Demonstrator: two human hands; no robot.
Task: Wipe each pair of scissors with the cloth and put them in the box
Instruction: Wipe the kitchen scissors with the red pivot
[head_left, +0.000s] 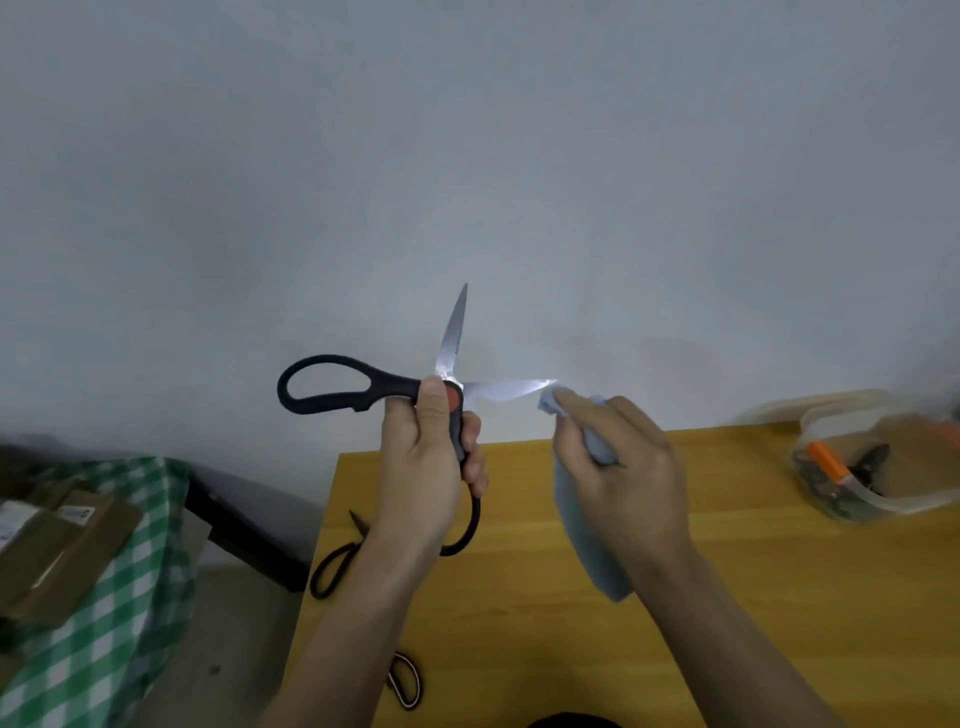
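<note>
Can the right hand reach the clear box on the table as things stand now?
Probably yes: the clear box stands open-topped on the right hand's side with bare table between, though that hand holds the cloth.

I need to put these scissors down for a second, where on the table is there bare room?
Bare wood lies on the table between the right hand with the cloth and the clear box. The left edge is crowded: black scissors and another handle lie there, beneath the left hand holding the open scissors.
</note>
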